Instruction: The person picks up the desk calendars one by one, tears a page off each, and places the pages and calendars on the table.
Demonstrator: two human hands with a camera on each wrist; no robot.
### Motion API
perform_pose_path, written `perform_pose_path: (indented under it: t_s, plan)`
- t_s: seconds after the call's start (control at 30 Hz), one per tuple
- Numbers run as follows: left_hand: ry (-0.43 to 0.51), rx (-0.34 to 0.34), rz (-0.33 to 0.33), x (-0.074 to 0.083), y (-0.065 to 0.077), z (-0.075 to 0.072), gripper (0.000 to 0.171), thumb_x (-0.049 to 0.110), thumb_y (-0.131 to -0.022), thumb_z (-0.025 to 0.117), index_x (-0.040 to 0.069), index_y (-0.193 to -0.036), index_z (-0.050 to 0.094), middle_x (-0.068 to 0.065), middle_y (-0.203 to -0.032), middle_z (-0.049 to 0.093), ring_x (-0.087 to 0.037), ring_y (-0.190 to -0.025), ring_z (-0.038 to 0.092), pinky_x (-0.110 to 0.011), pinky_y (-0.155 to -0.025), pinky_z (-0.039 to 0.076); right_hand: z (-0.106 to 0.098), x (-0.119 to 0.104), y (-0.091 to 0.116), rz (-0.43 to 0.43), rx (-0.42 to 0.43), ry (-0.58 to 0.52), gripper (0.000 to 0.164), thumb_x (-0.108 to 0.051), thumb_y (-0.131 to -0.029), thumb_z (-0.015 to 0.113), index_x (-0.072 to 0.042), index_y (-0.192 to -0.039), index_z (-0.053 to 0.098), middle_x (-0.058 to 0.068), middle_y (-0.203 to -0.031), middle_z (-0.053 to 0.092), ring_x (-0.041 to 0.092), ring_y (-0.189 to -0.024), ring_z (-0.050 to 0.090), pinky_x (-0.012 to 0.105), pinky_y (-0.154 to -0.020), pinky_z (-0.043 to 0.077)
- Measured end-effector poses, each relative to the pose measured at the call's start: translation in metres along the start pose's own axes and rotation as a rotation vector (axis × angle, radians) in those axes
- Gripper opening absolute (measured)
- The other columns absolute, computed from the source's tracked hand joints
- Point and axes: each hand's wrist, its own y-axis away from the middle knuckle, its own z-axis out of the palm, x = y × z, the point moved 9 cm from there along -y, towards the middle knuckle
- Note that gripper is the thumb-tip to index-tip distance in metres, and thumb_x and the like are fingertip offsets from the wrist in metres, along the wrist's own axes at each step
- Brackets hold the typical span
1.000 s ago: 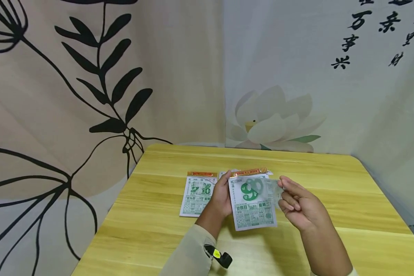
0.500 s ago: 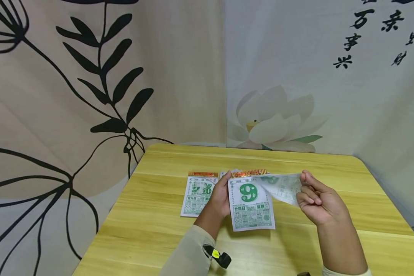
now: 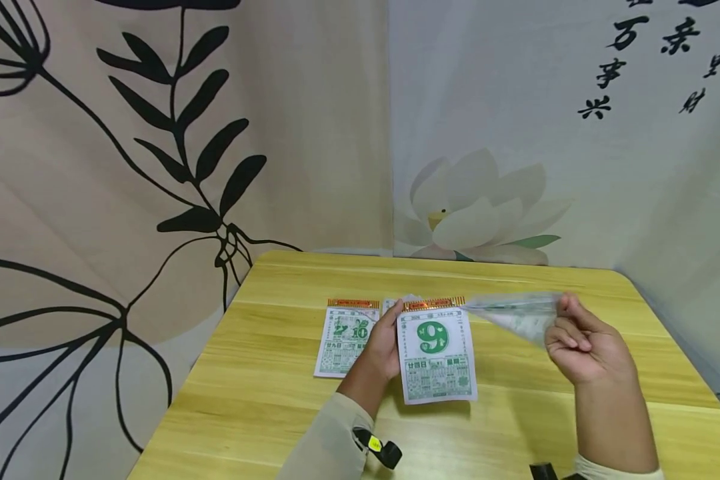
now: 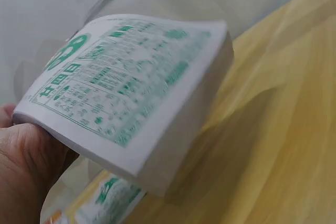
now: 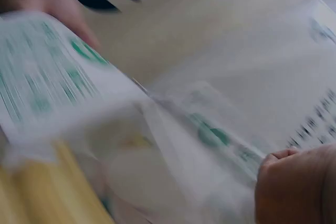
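A thick tear-off calendar with a red and gold top strip shows a green 9. My left hand grips it by its left edge above the table; in the left wrist view the calendar's thick block of pages is visible. To the right, my right hand pinches a thin calendar sheet. That sheet stretches slantwise from the calendar's top right corner to my fingers, narrow at the corner. The right wrist view, though blurred, also has the sheet running to the hand.
On the wooden table, a second calendar with green print lies left of the held one, partly behind my left hand. A bit of white paper shows behind the held calendar. Patterned curtains hang beyond the table.
My right hand has moved right, drawing the sheet off the calendar's face to its top right corner. The 9 page is now uncovered. My left hand has hardly moved.
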Motion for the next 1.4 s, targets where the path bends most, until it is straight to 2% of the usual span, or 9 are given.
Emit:
perform_pose_path:
  t_s: [0.13, 0.23, 0.37, 0.6, 0.83, 1.0, 1.2, 1.27, 1.4]
  plan:
    - [0.034, 0.099, 0.016, 0.003, -0.001, -0.019, 0.049, 0.057, -0.115, 0.046, 0.014, -0.135, 0.06, 0.0, -0.118, 0.079, -0.015, -0.109, 0.078, -0.03, -0.098, 0.062, 0.006, -0.046, 0.019, -0.142, -0.017, -0.09, 0.014, -0.008, -0.114, 0.053, -0.019, -0.117, 0.061, 0.021, -0.099, 0.069, 0.007, -0.055, 0.005, 0.019, -0.067, 0.007]
    - [0.028, 0.098, 0.018, 0.005, -0.001, -0.024, 0.052, 0.058, -0.115, 0.046, 0.016, -0.142, 0.056, 0.0, -0.12, 0.078, -0.015, -0.112, 0.078, -0.031, -0.1, 0.061, 0.004, -0.062, 0.027, -0.182, -0.006, -0.087, 0.021, -0.008, -0.113, 0.054, -0.028, -0.121, 0.059, 0.018, -0.102, 0.069, 0.009, -0.055, 0.004, 0.019, -0.068, 0.006]
    - [0.024, 0.063, 0.01, 0.005, -0.002, -0.02, 0.055, 0.058, -0.115, 0.043, 0.016, -0.151, 0.049, 0.001, -0.124, 0.076, -0.015, -0.116, 0.076, -0.032, -0.102, 0.06, -0.003, -0.057, 0.023, -0.162, 0.007, -0.06, 0.012, -0.009, -0.113, 0.053, -0.018, -0.12, 0.058, 0.018, -0.104, 0.069, 0.008, -0.057, 0.003, 0.019, -0.069, 0.005]
    - [0.044, 0.086, 0.022, 0.004, -0.004, -0.015, 0.054, 0.054, -0.116, 0.046, 0.016, -0.155, 0.048, -0.002, -0.133, 0.073, -0.017, -0.125, 0.073, -0.034, -0.107, 0.058, -0.006, -0.047, 0.011, -0.172, -0.05, 0.028, 0.016, -0.006, -0.115, 0.048, -0.017, -0.126, 0.053, 0.019, -0.107, 0.068, 0.027, -0.052, 0.026, 0.019, -0.069, 0.006]
    - [0.022, 0.096, 0.007, -0.001, -0.01, -0.009, 0.047, 0.054, -0.116, 0.047, 0.016, -0.142, 0.055, 0.002, -0.119, 0.075, -0.015, -0.118, 0.074, -0.033, -0.105, 0.058, -0.005, -0.043, 0.007, -0.209, -0.115, 0.132, 0.016, -0.006, -0.116, 0.044, -0.013, -0.129, 0.051, 0.019, -0.11, 0.069, 0.028, -0.052, 0.035, 0.02, -0.069, 0.005]
    - [0.036, 0.106, 0.02, -0.004, -0.015, -0.002, 0.03, 0.044, -0.116, 0.054, 0.021, -0.134, 0.06, 0.005, -0.121, 0.073, -0.01, -0.118, 0.074, -0.029, -0.106, 0.058, -0.004, -0.042, 0.007, -0.265, -0.11, 0.22, 0.022, -0.004, -0.116, 0.045, -0.017, -0.133, 0.049, 0.014, -0.11, 0.07, 0.025, -0.05, 0.037, 0.021, -0.067, 0.005]
    - [0.039, 0.067, 0.009, -0.014, -0.022, 0.006, 0.028, 0.034, -0.114, 0.06, 0.014, -0.134, 0.059, 0.002, -0.129, 0.072, -0.012, -0.127, 0.072, -0.03, -0.113, 0.056, -0.004, -0.042, 0.007, -0.32, -0.091, 0.292, 0.023, -0.001, -0.114, 0.049, -0.015, -0.132, 0.05, 0.012, -0.11, 0.068, 0.023, -0.048, 0.036, 0.023, -0.065, 0.005]
    - [0.025, 0.064, 0.002, -0.019, -0.024, 0.007, 0.024, 0.027, -0.112, 0.062, 0.013, -0.132, 0.06, 0.0, -0.132, 0.073, -0.015, -0.13, 0.071, -0.033, -0.116, 0.054, -0.003, -0.04, 0.006, -0.327, -0.11, 0.307, 0.016, -0.002, -0.114, 0.049, -0.009, -0.127, 0.054, 0.014, -0.109, 0.07, 0.023, -0.047, 0.035, 0.023, -0.065, 0.005]
    - [-0.023, 0.02, -0.004, -0.028, -0.027, 0.014, 0.042, 0.007, -0.108, 0.058, 0.008, -0.15, 0.055, -0.012, -0.152, 0.065, -0.028, -0.145, 0.061, -0.042, -0.127, 0.045, -0.002, -0.036, 0.006, -0.323, -0.154, 0.347, 0.019, -0.003, -0.115, 0.046, 0.001, -0.115, 0.064, 0.016, -0.106, 0.073, 0.021, -0.046, 0.033, 0.022, -0.064, 0.005]
